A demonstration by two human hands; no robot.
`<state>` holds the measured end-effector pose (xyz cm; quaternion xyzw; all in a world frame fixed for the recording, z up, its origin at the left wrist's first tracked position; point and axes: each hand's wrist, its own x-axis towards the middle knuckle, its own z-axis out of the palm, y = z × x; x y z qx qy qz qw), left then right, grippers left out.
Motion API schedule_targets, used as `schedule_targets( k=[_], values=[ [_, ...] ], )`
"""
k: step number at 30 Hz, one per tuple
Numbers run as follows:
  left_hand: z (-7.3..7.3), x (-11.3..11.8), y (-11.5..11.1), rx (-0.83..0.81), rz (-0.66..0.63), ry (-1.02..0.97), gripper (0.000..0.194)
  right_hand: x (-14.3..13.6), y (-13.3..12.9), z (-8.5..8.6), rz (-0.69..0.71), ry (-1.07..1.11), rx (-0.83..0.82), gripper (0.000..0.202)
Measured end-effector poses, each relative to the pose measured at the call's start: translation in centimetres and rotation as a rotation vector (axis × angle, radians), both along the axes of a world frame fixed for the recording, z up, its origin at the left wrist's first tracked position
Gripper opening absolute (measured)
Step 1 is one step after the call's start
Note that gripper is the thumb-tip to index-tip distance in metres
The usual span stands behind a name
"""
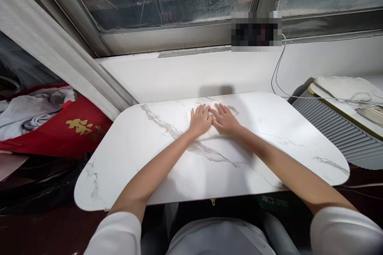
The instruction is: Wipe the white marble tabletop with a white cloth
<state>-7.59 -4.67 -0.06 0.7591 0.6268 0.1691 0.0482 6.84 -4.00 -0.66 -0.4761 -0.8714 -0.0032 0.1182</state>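
A white cloth lies on the white marble-patterned table, toward its far edge. Flat on top of it rests my left hand, fingers stretched out and pointing away from me. My right hand presses on the same cloth from the right, its fingers extended and a little apart. The two hands are side by side, their inner fingers almost touching. Both palms face down, and they cover much of the cloth.
Behind the table stand a white wall and a window. A red bag of clothes is at the left. On the right, a ribbed grey panel sits below a surface with a folded white cloth, and a white cable hangs nearby.
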Motion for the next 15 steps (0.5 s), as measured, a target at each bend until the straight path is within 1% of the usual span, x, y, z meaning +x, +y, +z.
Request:
schedule_targets(
  k=[4,6,9,11,12,15],
  values=[
    [-0.1,1.9,-6.0,-0.036,-0.095,-0.006,0.050,2.7,-6.9,-0.2,0.031,-0.015,0.070,0.056],
    [-0.1,3.0,-9.2,-0.046,-0.102,-0.012,0.052,4.2,-10.2,-0.3,0.067,0.002,0.098,0.056],
    [0.0,4.3,-13.3,-0.038,-0.181,-0.014,0.053,6.2,-14.0,-0.2,0.114,0.013,0.116,0.056],
    [0.1,4.9,-15.1,-0.039,-0.234,-0.014,0.054,7.2,-15.6,0.0,0.130,0.009,0.091,0.057],
    [0.2,5.1,-15.6,-0.044,-0.250,-0.014,0.054,7.6,-16.0,0.2,0.134,0.011,0.074,0.058],
    [0.4,5.4,-15.8,-0.066,-0.270,-0.020,0.054,8.2,-16.2,0.4,0.131,0.045,0.058,0.060]
  ],
)
